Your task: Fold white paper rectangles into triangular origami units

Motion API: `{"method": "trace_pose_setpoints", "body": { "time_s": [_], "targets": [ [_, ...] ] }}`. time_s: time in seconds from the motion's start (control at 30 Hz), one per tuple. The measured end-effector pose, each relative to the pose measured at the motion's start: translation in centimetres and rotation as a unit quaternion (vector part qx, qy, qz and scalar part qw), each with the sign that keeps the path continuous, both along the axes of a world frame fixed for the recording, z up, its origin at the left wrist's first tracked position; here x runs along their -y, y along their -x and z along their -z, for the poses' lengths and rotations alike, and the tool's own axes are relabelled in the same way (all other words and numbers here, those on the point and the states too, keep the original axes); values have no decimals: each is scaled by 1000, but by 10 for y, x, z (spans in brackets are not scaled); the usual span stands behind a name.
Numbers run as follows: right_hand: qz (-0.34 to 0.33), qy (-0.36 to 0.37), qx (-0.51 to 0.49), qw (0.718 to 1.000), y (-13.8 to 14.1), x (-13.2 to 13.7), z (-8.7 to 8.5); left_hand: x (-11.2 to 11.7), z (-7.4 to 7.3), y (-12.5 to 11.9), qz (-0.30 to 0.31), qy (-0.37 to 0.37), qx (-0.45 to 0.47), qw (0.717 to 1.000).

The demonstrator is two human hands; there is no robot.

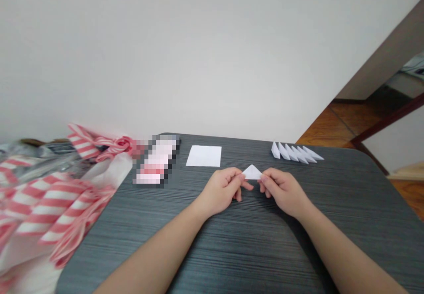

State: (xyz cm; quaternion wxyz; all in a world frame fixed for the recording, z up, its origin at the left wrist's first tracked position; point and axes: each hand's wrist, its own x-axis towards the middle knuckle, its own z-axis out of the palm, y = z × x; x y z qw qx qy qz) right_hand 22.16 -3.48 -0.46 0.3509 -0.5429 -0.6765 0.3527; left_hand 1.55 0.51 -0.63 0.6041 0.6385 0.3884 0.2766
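Far to the left of the left hand (221,191) sits a red and white striped bag (43,210); what is in it is hard to tell. A blurred thing (155,161) and a flat white paper square (203,156) lie ahead of that hand on the dark table (232,258). Both hands pinch a small paper triangle (251,173) between them. Ahead of the right hand (283,191) lies a row of folded paper pieces (296,152).

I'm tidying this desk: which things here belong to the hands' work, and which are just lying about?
In use: left hand, right hand, paper triangle, row of folded pieces, white sheet.
Lying about: striped bag, blurred item.
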Motion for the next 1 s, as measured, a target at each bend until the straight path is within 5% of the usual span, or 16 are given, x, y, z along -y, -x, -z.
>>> {"method": "trace_pose_setpoints", "body": {
  "time_s": [1.0],
  "targets": [
    [3,5,-5,1000,-1,-1,-4,-1,1,0,3,-1,15,1000]
  ]
}}
